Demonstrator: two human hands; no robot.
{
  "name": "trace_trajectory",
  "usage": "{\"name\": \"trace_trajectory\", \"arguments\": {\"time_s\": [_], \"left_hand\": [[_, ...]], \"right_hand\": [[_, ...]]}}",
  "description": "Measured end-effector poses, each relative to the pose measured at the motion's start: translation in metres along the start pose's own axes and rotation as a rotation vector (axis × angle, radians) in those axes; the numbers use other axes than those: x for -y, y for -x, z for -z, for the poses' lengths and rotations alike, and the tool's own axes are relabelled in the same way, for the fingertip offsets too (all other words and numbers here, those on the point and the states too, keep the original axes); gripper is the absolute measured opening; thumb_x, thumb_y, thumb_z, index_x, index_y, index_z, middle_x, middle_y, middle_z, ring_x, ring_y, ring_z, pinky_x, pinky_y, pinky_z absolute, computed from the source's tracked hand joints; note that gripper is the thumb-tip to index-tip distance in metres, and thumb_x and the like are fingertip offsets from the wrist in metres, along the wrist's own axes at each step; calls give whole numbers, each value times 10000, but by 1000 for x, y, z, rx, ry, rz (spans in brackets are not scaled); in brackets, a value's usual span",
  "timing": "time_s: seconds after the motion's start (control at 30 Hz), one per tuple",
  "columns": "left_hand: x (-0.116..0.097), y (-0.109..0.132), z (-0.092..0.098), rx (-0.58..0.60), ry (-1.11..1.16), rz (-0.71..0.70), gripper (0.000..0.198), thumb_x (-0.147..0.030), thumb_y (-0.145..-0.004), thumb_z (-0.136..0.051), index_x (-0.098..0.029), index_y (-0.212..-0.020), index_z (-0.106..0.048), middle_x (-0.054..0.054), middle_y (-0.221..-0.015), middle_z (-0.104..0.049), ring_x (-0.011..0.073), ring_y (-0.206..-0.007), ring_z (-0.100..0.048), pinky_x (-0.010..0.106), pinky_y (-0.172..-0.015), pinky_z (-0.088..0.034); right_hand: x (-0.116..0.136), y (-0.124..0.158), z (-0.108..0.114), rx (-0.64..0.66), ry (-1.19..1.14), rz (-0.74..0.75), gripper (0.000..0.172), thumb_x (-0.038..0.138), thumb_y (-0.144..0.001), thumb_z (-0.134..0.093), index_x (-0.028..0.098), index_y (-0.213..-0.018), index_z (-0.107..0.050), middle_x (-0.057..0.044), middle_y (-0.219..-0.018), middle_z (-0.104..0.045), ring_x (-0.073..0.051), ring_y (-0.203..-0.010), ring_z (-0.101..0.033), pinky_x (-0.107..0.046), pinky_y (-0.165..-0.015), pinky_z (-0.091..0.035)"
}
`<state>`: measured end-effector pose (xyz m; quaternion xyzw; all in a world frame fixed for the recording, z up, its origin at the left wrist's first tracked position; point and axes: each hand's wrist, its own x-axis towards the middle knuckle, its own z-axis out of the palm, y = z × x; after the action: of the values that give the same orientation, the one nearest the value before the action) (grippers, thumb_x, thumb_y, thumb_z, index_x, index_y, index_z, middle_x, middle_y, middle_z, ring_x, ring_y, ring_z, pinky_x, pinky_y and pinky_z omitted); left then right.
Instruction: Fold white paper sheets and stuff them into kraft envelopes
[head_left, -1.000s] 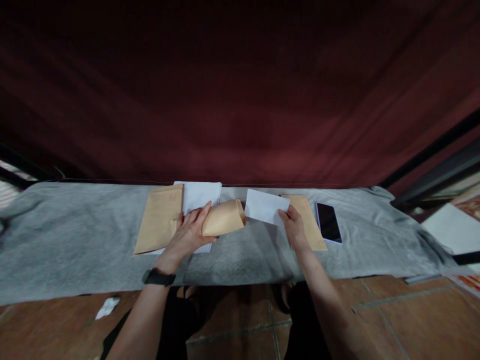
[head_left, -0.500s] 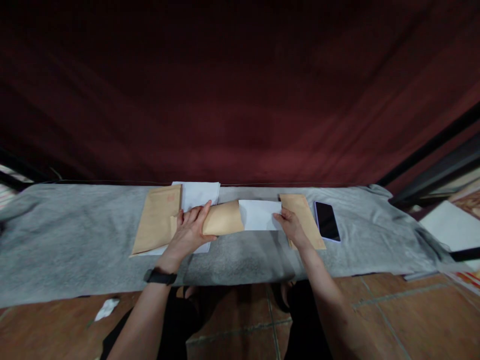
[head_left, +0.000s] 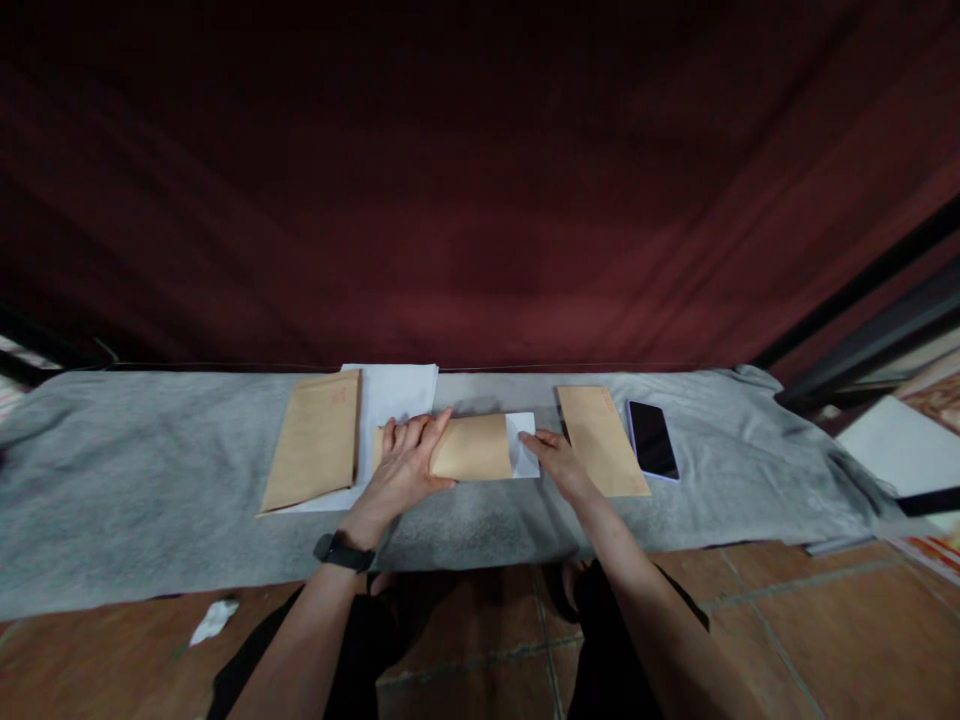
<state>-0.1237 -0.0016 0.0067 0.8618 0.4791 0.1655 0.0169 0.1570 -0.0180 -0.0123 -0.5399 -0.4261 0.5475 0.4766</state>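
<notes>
A brown envelope [head_left: 472, 447] lies crosswise in front of me with its mouth towards the right. My left hand [head_left: 407, 467] grips its left part, fingers over the far side and thumb along the near edge. From the mouth sticks out a short end of folded white paper [head_left: 523, 430]. My right hand [head_left: 559, 460] pinches that paper at its right end; the thumb is partly hidden. Close by on the right are flat brown envelopes [head_left: 604, 440]. To the left, a stack of brown envelopes [head_left: 315, 435] rests partly on white sheets [head_left: 405, 385].
A grey cloth [head_left: 180, 450] covers the long narrow surface. A phone [head_left: 652, 440] lies right of the envelopes. Behind hangs a dark red curtain [head_left: 480, 250]. Crumpled white tissue [head_left: 214, 622] is on the tiled floor [head_left: 472, 640]. Black bars stand at both sides.
The white paper has gone most of the way into the envelope as my right hand moved left. My left hand and the envelope have shifted slightly right and nearer.
</notes>
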Motion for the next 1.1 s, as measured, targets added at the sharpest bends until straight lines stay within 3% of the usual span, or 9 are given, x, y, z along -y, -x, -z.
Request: {"name": "trace_trajectory", "arguments": {"time_s": [0.27,0.5,0.63,0.8,0.97,1.03,1.1], "left_hand": [[-17,-5,-6,25,70,-35,1105,-480,-720,-778,-281,-1590,-125,130,-1372,-470,363,-1339,-426,642,-1181,-130],[-20,-7,-8,39,67,-44,1099,-477,-719,-777,-261,-1589,-142,145,-1374,-477,374,-1343,-429,640,-1180,-138],[-19,-7,-9,36,69,-48,1098,-467,-722,-778,-259,-1589,-137,150,-1392,-473,371,-1350,-428,631,-1185,-128],[-21,-8,-8,26,73,-53,1084,-466,-726,-777,-263,-1587,-151,150,-1386,-476,371,-1350,-431,636,-1188,-105],[-21,-10,-9,3,73,-69,1070,-466,-732,-776,-251,-1588,-171,156,-1398,-474,371,-1337,-448,630,-1192,-113],[-19,-11,-11,-7,68,-75,1071,-474,-729,-780,-240,-1588,-183,166,-1409,-469,376,-1341,-447,632,-1190,-117],[-17,-11,-12,-16,64,-81,1070,-480,-727,-784,-233,-1586,-195,174,-1433,-455,382,-1365,-424,632,-1191,-111]], "right_hand": [[-12,-1,-21,-31,-64,-47,389,569,-628,-739,185,-626,-672,-4,-563,-654,-166,-576,-606,-276,-573,-466],[-23,-5,-21,-84,32,-37,325,505,-679,-675,180,-663,-689,-8,-585,-670,-177,-603,-630,-267,-554,-466],[-27,-9,-19,-142,84,3,214,402,-678,-656,189,-654,-665,11,-581,-652,-161,-583,-599,-248,-526,-432],[-29,-9,-21,-242,121,107,53,260,-650,-627,223,-684,-609,21,-668,-661,-162,-681,-600,-244,-604,-454],[-30,-7,-24,-346,18,236,275,215,-635,-644,237,-901,-576,58,-692,-617,-134,-645,-580,-229,-606,-451],[-28,-8,-24,-378,-47,196,402,229,-632,-682,233,-1021,-580,78,-662,-594,-127,-595,-564,-222,-564,-439],[-27,-8,-23,-329,-123,108,431,271,-633,-718,226,-1046,-604,84,-621,-588,-130,-553,-561,-226,-526,-432]]}}
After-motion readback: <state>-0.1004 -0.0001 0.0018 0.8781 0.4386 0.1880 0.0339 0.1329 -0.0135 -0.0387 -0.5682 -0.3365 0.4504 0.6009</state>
